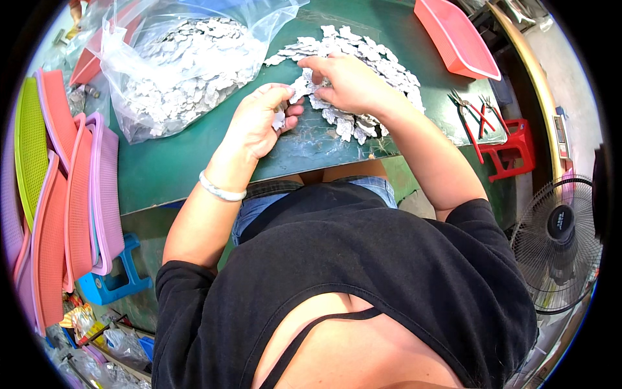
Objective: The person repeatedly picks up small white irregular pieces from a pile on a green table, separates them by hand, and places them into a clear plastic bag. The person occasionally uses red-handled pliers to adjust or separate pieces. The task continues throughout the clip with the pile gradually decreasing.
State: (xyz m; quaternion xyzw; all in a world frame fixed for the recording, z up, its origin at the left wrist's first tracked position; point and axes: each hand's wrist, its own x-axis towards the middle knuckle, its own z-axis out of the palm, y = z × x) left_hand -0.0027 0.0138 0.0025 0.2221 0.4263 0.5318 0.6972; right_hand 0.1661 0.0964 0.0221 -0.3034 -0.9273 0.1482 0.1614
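Left fingers [295,111] holding white pieces [279,120], bare tabletop [188,162] toward near edge [155,203]

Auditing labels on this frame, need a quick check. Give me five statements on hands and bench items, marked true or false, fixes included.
1. The left hand holds at least one small, flat white piece. True.
2. The right hand grips red-handled metal pliers. False: it is at the loose pile of flat white pieces; the pliers lie off to its right.
3. The clear plastic bag containing white pieces is left of the loose pile. True.
4. The pale, ring-shaped bangle is on the right wrist. False: left wrist.
5. The pink rectangular plastic tray is right of the loose pile. True.
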